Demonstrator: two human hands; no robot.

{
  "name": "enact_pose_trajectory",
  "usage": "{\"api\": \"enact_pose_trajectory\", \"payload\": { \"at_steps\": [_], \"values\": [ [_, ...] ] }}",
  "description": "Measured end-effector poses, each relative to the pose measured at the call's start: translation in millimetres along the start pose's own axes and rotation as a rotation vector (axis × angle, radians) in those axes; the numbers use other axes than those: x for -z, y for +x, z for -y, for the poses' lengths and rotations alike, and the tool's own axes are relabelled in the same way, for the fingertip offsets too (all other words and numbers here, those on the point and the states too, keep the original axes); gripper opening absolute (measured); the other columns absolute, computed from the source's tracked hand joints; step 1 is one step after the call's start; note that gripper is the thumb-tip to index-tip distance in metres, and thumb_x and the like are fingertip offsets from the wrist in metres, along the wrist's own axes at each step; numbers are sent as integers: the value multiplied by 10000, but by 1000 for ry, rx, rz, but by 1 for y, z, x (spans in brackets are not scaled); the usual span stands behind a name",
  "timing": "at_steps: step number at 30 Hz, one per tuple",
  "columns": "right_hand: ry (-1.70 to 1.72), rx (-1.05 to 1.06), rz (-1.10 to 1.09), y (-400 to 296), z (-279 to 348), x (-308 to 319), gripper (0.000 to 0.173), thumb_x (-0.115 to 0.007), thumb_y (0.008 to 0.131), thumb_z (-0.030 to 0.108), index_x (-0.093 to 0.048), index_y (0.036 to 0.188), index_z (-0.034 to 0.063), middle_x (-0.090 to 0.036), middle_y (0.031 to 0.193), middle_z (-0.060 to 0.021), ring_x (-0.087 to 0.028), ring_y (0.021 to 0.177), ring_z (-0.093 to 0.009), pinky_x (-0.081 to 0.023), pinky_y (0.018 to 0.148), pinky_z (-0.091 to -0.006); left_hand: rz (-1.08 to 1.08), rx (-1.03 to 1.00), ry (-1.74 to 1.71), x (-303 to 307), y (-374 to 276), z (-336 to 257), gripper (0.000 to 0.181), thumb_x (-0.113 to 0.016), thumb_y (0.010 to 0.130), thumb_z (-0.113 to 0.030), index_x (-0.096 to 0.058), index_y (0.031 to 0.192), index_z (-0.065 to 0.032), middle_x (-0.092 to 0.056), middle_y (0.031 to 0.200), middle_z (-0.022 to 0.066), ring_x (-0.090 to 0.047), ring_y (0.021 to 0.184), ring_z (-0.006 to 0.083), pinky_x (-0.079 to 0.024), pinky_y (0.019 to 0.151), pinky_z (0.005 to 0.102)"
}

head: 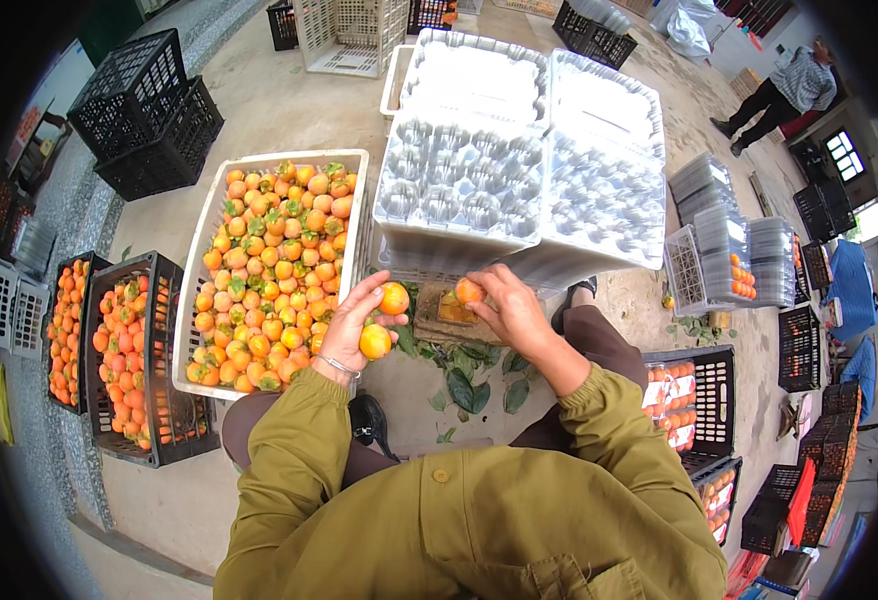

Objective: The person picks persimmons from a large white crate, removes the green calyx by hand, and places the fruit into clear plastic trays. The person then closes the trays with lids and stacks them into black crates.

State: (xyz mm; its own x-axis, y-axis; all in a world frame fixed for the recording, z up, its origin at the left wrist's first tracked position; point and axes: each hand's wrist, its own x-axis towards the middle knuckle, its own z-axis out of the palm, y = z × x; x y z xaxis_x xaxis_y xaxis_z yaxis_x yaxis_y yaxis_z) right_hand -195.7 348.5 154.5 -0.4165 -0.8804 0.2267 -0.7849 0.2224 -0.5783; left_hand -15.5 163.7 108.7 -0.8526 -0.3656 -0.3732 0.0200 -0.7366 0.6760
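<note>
My left hand (353, 326), a metal bangle at its wrist, holds two orange persimmons, an upper one (394, 298) and a lower one (374, 341). In the fingers of my right hand (505, 304) is another persimmon (469, 290), above a small block (455, 309) on the floor. To the left of my hands, a large white plastic crate (210, 217) is full of orange persimmons, several with green calyxes. Ahead of me stand tall stacks of clear plastic fruit trays (476, 172) with round hollows.
Black crates of persimmons (155, 360) stand at the left. Green leaves (469, 386) lie between my feet. At the right, a black crate (713, 405) holds filled clear packs (670, 397). More tray stacks (724, 232) stand farther right. A person (791, 86) stands at the upper right.
</note>
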Motion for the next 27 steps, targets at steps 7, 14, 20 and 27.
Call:
{"api": "enact_pose_trajectory", "payload": {
  "at_steps": [7,14,20,27],
  "values": [
    [-119,194,-358,42,47,122,361,-724,759,59,-595,1094,19,-594,995,-112,-623,843,-245,-517,729,-330,46,34,-28,13,3,9,406,-556,939,-223,-466,1308,-78,-604,1064,114,-670,830,219,-557,554,293],
    [-440,148,-296,118,-4,118,173,-679,782,107,-620,935,51,-603,908,-110,-606,811,-309,-490,710,-388,139,74,-92,11,2,6,400,-559,908,-117,-465,1293,-62,-612,1098,138,-670,937,276,-565,579,282],
    [-445,132,-164,130,-11,117,94,-645,757,68,-641,850,64,-609,822,-112,-606,811,-307,-482,700,-392,205,91,-112,10,1,6,399,-545,917,-124,-454,1302,-72,-586,1136,125,-656,970,268,-562,563,270],
    [-515,230,-267,125,-14,115,146,-642,759,74,-640,903,49,-645,884,-103,-585,848,-312,-476,749,-398,186,116,-88,6,1,8,380,-490,966,-317,-498,1255,-69,-619,1121,97,-614,845,122,-524,547,243]
  ]
}}
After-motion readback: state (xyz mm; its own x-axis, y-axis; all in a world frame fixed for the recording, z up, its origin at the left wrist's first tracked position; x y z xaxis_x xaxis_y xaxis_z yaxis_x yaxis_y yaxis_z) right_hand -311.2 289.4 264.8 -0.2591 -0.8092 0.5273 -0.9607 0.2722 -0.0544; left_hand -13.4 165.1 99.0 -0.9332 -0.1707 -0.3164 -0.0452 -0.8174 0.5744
